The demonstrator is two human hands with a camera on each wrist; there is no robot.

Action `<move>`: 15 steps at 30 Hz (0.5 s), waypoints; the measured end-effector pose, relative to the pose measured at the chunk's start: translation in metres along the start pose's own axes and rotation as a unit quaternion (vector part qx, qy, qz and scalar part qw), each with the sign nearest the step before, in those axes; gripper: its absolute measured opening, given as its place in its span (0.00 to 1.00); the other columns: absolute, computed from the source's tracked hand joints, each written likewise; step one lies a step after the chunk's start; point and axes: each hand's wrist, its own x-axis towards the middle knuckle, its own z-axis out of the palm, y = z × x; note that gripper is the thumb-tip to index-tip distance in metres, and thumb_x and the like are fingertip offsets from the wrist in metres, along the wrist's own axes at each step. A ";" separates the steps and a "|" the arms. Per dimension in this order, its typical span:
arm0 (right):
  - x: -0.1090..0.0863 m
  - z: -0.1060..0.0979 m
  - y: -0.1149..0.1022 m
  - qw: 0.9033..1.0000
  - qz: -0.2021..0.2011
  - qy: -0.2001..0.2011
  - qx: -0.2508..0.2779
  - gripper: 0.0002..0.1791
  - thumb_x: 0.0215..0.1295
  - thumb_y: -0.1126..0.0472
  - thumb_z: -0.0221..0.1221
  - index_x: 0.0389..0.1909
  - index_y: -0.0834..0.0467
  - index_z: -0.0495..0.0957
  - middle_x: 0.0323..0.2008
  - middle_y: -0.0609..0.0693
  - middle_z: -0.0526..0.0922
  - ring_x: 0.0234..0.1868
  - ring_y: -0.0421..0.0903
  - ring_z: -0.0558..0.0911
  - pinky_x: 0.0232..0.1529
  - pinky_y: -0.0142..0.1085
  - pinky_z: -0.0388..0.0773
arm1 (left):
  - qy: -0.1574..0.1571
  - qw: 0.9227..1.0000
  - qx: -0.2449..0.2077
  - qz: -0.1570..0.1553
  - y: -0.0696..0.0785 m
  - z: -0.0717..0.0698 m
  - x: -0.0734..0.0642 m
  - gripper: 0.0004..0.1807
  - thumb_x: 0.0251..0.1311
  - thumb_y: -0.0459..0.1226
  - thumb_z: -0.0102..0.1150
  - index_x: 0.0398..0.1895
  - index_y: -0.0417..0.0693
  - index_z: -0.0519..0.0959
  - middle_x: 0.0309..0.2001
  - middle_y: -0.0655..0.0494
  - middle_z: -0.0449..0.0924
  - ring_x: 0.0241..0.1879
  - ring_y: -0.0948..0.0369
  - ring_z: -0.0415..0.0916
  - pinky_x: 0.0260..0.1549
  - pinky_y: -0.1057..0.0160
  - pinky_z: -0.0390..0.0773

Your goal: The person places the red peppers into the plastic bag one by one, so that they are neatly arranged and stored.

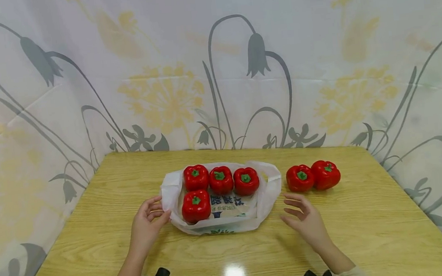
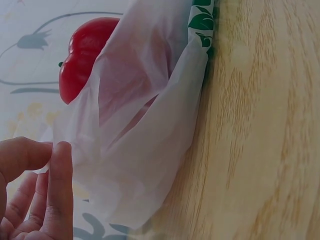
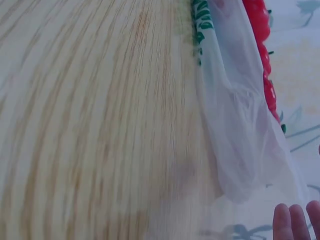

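A white translucent plastic bag (image 1: 268,202) lies with its mouth spread wide, green print on its near side. Inside it sit several red bell peppers (image 1: 196,206) with green stems, three in a back row and one in front at the left. At the bag's left end, my left hand (image 1: 147,225) pinches the rim between thumb and finger, seen closely in the left wrist view, where a bell pepper (image 2: 82,57) shows above the plastic. Just off the bag's right end, my right hand (image 1: 306,220) hovers with parted fingers, holding nothing. Only its fingertips (image 3: 282,222) show in the right wrist view.
Two more red bell peppers (image 1: 300,178) rest side by side on the wooden table (image 1: 371,230), right of the bag. A flower-patterned cloth (image 1: 180,36) hangs behind the table and along its sides.
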 end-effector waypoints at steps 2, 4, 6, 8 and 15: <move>-0.001 -0.005 0.001 1.000 -0.003 0.005 0.003 0.28 0.47 0.82 0.62 0.52 0.75 0.67 0.48 0.42 0.76 0.48 0.39 0.76 0.45 0.32 0.78 | 0.000 1.000 0.003 0.002 0.000 0.000 0.000 0.25 0.57 0.28 0.61 0.58 0.37 0.67 0.46 0.40 0.71 0.34 0.68 0.74 0.33 0.71 0.80; -0.002 -0.009 0.001 1.000 -0.004 0.012 0.004 0.28 0.47 0.82 0.62 0.52 0.75 0.66 0.48 0.40 0.76 0.48 0.39 0.75 0.45 0.31 0.78 | 0.000 1.000 0.008 0.003 0.000 -0.001 -0.001 0.25 0.57 0.28 0.61 0.58 0.37 0.67 0.46 0.41 0.71 0.34 0.68 0.74 0.33 0.71 0.80; -0.003 -0.014 0.001 1.000 -0.003 0.020 0.002 0.27 0.48 0.82 0.62 0.52 0.75 0.66 0.48 0.40 0.75 0.48 0.38 0.75 0.45 0.30 0.78 | 0.000 1.000 0.011 0.005 0.000 -0.001 0.000 0.25 0.57 0.28 0.61 0.58 0.38 0.68 0.45 0.41 0.71 0.34 0.68 0.74 0.33 0.71 0.80; -0.003 -0.018 0.000 1.000 -0.001 0.029 -0.003 0.27 0.48 0.82 0.62 0.52 0.75 0.66 0.47 0.40 0.75 0.47 0.38 0.75 0.45 0.29 0.77 | 0.000 1.000 0.012 0.005 -0.001 -0.001 0.000 0.25 0.56 0.27 0.61 0.58 0.38 0.68 0.45 0.42 0.71 0.34 0.67 0.74 0.33 0.70 0.80; -0.003 -0.032 0.000 0.998 0.002 0.052 -0.018 0.25 0.49 0.82 0.61 0.50 0.74 0.66 0.46 0.40 0.75 0.46 0.37 0.75 0.44 0.26 0.76 | -0.001 1.000 0.013 0.005 -0.002 -0.001 0.001 0.24 0.56 0.27 0.61 0.57 0.38 0.68 0.43 0.42 0.71 0.34 0.67 0.74 0.33 0.69 0.81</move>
